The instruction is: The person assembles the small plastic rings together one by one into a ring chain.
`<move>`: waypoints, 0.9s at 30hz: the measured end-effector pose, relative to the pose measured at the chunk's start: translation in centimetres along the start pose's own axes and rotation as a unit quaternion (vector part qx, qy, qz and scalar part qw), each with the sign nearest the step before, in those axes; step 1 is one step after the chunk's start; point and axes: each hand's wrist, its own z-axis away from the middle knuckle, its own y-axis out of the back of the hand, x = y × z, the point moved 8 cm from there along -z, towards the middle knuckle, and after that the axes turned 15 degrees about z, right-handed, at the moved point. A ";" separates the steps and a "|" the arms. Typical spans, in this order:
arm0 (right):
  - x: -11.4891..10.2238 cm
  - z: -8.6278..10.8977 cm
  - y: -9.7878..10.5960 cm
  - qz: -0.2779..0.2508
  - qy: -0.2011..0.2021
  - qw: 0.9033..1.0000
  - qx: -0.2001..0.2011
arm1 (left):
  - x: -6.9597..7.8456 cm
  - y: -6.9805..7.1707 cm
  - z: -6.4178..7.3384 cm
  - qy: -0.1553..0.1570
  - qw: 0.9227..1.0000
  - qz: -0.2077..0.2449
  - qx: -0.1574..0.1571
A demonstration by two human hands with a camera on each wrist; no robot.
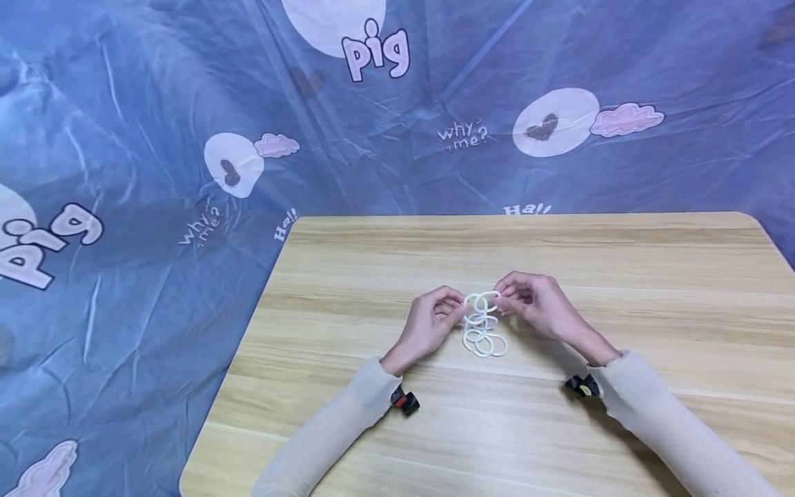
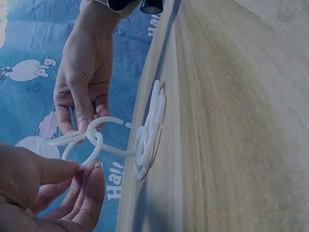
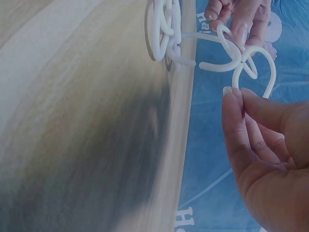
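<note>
In the head view, several white plastic C-shaped links are hooked into a chain between the two hands. My left hand pinches one white link at its rim between thumb and fingers. Facing it from the right, my right hand pinches another link the same way. These two raised links cross each other. From them the chain runs down to a cluster of linked rings lying on the table. The left wrist view shows a gap in one hanging link.
A light wood-grain table lies under both hands. Behind it and to the left hangs a blue printed cloth. Small black devices sit at both wrists, below the pale sleeves.
</note>
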 end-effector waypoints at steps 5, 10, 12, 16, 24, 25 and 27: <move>0.1 -0.4 0.3 -0.005 0.002 1.000 -0.007 | 0.0 -0.2 -0.4 0.005 1.000 -0.003 0.007; 0.2 -0.9 0.7 -0.014 0.009 1.000 -0.010 | 0.1 -0.7 -0.9 0.013 1.000 -0.012 0.008; 0.2 -1.1 1.0 -0.016 0.010 1.000 -0.011 | 0.3 -0.9 -1.1 0.015 1.000 -0.013 0.008; 0.0 -1.2 1.1 -0.007 0.010 1.000 -0.005 | 0.3 -0.9 -1.2 0.017 1.000 -0.008 0.011; -0.6 -1.1 2.3 0.030 0.015 0.999 0.022 | 0.5 -0.9 -1.4 0.024 0.999 0.004 0.024; -0.7 -1.1 2.5 0.032 0.019 0.999 0.024 | 0.5 -0.8 -1.4 0.025 0.999 0.005 0.026; -1.1 -1.1 2.8 0.033 0.028 0.999 0.032 | 0.5 -0.8 -1.3 0.026 0.999 0.000 0.028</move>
